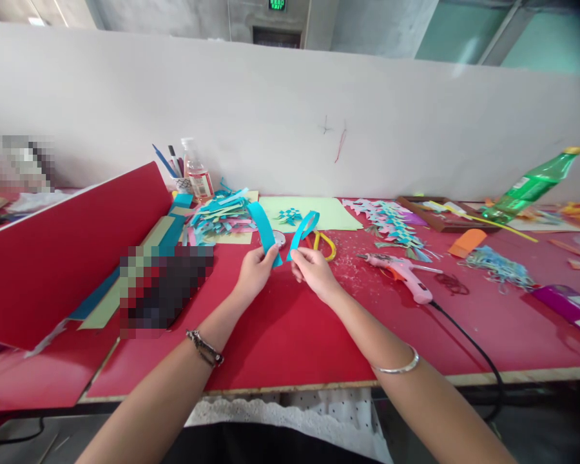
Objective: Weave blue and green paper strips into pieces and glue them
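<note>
My left hand [255,271] pinches the lower end of a blue paper strip [263,229] that rises up and to the left. My right hand [313,270] pinches a second blue paper strip [303,232], bent over at its top. Both hands hover close together just above the red table [290,328], with their strip ends almost meeting. Yellow-handled scissors [325,242] lie right behind my right hand. A small round white object [279,238] lies between the strips.
A pink glue gun [406,274] with a black cord lies to the right. Piles of cut paper strips [222,216] and folded paper shapes [391,222] lie behind. A red card sheet [53,258] leans at left. A green bottle [529,187] lies at far right.
</note>
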### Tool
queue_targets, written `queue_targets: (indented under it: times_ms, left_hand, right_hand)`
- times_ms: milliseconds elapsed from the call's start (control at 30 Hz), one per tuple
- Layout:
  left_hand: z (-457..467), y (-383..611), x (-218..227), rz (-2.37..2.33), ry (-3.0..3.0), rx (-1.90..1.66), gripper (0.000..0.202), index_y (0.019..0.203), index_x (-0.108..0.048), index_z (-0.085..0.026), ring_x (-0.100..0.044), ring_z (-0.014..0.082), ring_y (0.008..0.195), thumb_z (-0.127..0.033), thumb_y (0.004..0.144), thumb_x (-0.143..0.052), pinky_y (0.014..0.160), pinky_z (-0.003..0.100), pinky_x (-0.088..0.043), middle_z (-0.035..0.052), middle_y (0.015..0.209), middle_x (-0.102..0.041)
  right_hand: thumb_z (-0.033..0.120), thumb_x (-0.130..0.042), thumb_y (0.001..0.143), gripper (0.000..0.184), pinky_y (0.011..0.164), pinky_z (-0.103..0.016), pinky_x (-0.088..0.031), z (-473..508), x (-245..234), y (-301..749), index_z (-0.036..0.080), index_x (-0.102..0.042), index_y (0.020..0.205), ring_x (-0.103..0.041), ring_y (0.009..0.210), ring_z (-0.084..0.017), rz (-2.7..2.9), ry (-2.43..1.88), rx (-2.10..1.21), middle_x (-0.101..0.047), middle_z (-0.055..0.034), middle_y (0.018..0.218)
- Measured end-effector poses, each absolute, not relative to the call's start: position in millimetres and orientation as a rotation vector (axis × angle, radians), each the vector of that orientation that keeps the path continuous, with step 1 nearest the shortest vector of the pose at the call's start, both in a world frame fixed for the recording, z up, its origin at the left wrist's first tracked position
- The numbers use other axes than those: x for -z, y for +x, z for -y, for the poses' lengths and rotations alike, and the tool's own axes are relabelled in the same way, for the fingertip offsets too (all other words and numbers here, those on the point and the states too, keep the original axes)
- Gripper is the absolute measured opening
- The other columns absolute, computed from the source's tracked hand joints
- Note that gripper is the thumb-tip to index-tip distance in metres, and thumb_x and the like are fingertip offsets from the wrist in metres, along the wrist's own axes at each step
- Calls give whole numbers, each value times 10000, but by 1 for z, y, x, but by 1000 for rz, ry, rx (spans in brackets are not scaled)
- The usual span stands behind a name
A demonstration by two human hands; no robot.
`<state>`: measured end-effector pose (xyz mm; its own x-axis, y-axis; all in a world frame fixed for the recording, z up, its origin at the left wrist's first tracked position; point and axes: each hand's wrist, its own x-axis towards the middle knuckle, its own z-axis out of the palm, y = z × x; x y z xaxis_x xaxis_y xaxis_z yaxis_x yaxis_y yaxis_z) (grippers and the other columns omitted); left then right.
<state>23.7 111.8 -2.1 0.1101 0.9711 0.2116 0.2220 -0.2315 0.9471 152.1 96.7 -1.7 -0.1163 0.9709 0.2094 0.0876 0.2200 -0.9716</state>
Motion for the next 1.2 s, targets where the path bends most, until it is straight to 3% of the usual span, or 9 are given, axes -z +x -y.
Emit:
queue_targets:
  times_ms: [300, 467, 667, 767, 933, 1200]
  left_hand:
    - [-112, 24, 4, -1130, 1613, -1129, 366, 643, -506, -138, -358, 66, 419, -483, 743, -437, 413, 190, -258, -51, 469, -417]
    - [-112, 25, 7, -1087, 1686, -1078, 316, 599, -451, -153, -371, 63, 401, -420, 766, -431, 404, 181, -263, -57, 452, -410]
    - [-117, 21, 5, -1162, 1571, -1290, 341, 549, -370, -172, -343, 54, 375, -414, 789, -389, 399, 176, -257, -72, 426, -356]
    - [-119, 20, 5, -1169, 1536, -1347, 331, 561, -382, -170, -328, 53, 388, -417, 780, -401, 406, 178, -247, -73, 439, -350]
    - [-117, 20, 7, -1154, 1511, -1324, 318, 581, -402, -167, -325, 59, 416, -422, 771, -400, 425, 185, -242, -72, 459, -353]
    - [-113, 21, 6, -1085, 1532, -1258, 331, 569, -382, -166, -318, 62, 427, -426, 773, -406, 428, 188, -231, -66, 460, -359]
  right_hand:
    - [383, -432, 782, 276, 380, -189, -247, -95, 1, 151, 185, -410, 590, -353, 363, -54, 1537, -1089, -1102, -366, 84, 383]
    - [405, -410, 796, 303, 384, -186, -274, -97, 3, 153, 187, -392, 586, -362, 363, -55, 1558, -1083, -1045, -363, 85, 388]
    - [425, -420, 785, 323, 390, -191, -293, -101, 5, 156, 196, -353, 567, -366, 355, -56, 1468, -1057, -1032, -362, 86, 391]
    - [425, -430, 774, 290, 396, -192, -297, -105, 1, 159, 186, -427, 610, -382, 370, -58, 1452, -1074, -1048, -416, 70, 426]
    - [425, -457, 743, 271, 487, -196, -373, -119, -20, 172, 165, -515, 696, -453, 470, -56, 1475, -1142, -1080, -523, 26, 629]
    - [356, -488, 722, 217, 505, -215, -397, -180, -72, 184, 150, -517, 660, -452, 499, -67, 1473, -1204, -1029, -549, -8, 666]
